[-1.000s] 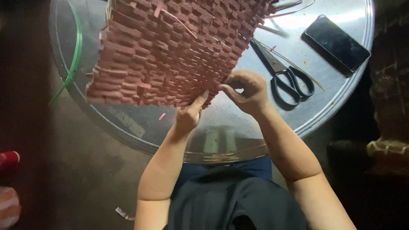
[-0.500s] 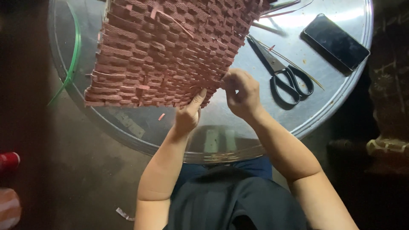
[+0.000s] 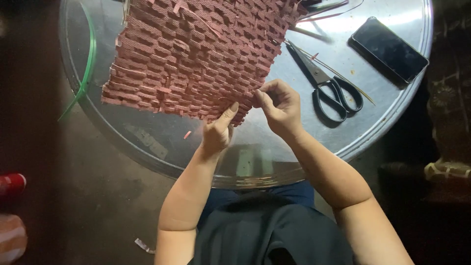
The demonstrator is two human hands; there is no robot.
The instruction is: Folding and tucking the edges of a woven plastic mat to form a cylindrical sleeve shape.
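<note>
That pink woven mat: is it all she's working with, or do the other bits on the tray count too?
In hand: mat, held at its edge by left hand and right hand.
Lying about: scissors, phone, green strip, tray.

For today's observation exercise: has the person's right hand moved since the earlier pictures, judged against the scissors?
Yes. The right hand has shifted slightly up toward the woven mat's lower edge, a little nearer the scissors' blades; the scissors themselves stayed put.

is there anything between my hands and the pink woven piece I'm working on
Nothing visible does. The left hand grips the lower edge of the pink woven piece, and the right hand pinches the same edge beside it. The scissors and phone lie apart, to the right.
</note>
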